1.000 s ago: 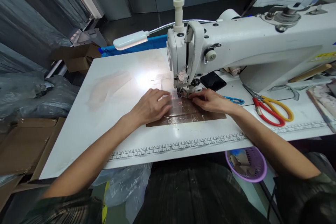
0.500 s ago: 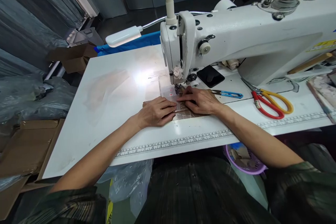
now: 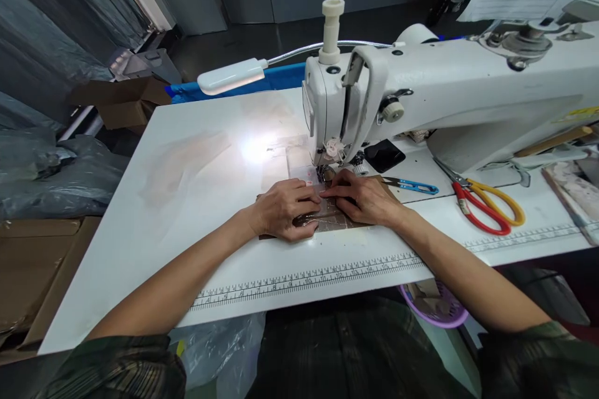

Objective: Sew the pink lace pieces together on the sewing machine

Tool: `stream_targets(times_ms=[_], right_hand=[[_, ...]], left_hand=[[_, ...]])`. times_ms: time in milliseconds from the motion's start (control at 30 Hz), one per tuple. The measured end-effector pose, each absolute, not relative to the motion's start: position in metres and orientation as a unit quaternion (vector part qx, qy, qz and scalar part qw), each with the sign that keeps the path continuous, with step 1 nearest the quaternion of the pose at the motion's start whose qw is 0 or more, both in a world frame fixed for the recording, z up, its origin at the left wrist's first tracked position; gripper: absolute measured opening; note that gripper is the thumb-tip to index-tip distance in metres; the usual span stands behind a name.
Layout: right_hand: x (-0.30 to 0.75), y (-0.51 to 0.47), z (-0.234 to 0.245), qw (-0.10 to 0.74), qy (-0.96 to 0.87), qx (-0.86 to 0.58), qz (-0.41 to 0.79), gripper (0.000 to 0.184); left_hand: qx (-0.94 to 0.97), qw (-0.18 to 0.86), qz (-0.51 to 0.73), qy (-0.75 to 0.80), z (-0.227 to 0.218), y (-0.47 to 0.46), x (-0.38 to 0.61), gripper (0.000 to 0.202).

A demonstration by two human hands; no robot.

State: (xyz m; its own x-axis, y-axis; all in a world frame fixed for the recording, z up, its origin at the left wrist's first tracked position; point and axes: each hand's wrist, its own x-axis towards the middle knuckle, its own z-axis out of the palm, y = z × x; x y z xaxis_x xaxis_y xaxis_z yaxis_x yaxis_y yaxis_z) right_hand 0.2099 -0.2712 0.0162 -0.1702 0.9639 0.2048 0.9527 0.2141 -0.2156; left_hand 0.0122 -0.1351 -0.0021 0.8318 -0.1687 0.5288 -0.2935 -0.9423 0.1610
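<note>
A shiny brown piece of material (image 3: 330, 219), which looks like fabric, lies flat on the table in front of the sewing machine's needle area (image 3: 325, 173). My left hand (image 3: 287, 209) has its fingers curled on the piece's left part, thumb towards me, with a bit of the material between. From the right, my right hand (image 3: 365, 196) bends over the same piece, its index finger and thumb closed on it close to the presser foot. Both hands hide much of the material.
Blue thread snips (image 3: 412, 186) and red-and-yellow handled scissors (image 3: 489, 202) lie to the right. A black object (image 3: 384, 156) sits behind my right hand. A printed ruler (image 3: 299, 283) runs along the front edge. A lamp (image 3: 231, 76) shines on the white table (image 3: 196, 181).
The view has shifted, so the machine appears lower and further right. More brown material shows beneath my left hand, whose fingers are more curled. My right hand stays near the presser foot.
</note>
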Motion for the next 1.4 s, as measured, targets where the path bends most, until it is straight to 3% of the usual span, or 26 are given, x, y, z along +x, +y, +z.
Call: stream_targets(times_ms=[267,900,1167,1400], right_hand=[[0.208,-0.273,0.016,0.101,-0.760,-0.642,-0.008,0.039],[0.205,-0.275,0.019,0.134,-0.769,-0.625,-0.012,0.037],[0.202,-0.274,0.023,0.062,-0.750,-0.658,-0.021,0.041],[0.209,-0.276,0.025,0.149,-0.733,-0.659,0.075,0.040]], left_hand=[[0.961,0.087,0.244,-0.092,-0.001,-0.136,0.008,0.025],[0.972,0.084,0.217,-0.035,-0.005,-0.130,0.010,0.037],[0.977,0.066,0.199,-0.021,-0.005,-0.127,0.012,0.041],[0.980,0.056,0.190,-0.012,-0.005,-0.122,0.015,0.045]])
